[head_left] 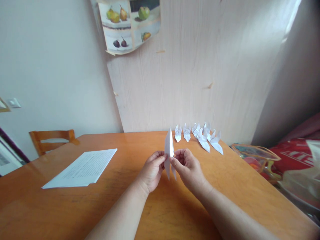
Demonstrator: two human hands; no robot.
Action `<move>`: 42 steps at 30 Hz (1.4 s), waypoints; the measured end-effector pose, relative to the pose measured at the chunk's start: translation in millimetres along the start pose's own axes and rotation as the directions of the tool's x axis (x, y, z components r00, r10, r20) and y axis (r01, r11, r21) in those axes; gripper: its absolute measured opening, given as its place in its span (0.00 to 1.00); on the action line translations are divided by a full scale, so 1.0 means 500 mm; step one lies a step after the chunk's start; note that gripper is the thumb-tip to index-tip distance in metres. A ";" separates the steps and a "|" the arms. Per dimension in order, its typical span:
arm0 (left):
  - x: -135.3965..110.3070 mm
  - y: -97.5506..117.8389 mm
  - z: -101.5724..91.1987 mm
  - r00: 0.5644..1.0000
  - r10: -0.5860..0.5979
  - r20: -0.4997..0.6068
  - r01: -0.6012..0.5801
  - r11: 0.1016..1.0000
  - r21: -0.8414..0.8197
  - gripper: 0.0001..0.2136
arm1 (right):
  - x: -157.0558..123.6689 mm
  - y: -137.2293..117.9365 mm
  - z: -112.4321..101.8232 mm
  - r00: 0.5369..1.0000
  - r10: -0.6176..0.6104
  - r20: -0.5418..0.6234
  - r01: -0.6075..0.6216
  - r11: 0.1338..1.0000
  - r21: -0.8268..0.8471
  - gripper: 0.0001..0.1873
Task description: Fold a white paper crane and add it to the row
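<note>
Pinching folded paper piece (169,150) upright betw. both hands | L hand (151,170) & R hand (188,168) close together, fingertips clamped on its mid section | beyond R hand: row of folded paper figures (200,135) on table (225,186) | far L of L hand: printed sheets (82,168) lying flat.

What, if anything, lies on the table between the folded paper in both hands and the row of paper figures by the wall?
Nothing visible does: only bare table separates the folded paper, pinched by the left hand and right hand, from the row of figures. The printed sheets lie off to the left.
</note>
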State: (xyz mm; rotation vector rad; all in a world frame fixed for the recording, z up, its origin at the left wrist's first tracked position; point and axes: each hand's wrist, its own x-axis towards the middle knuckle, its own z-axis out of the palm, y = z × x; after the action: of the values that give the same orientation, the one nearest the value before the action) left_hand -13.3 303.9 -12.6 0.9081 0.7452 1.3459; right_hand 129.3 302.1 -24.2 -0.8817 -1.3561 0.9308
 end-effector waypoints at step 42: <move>-0.009 0.002 0.012 1.000 0.028 -0.004 -0.028 0.995 0.100 0.15 | 0.010 -0.012 -0.007 0.990 0.111 -0.083 -0.114 0.993 -0.037 0.12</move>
State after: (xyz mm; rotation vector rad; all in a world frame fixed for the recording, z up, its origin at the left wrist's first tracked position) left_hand -9.1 298.6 -9.1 0.9978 0.8123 1.3458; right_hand 132.8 304.1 -16.7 -1.0260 -1.2710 0.9454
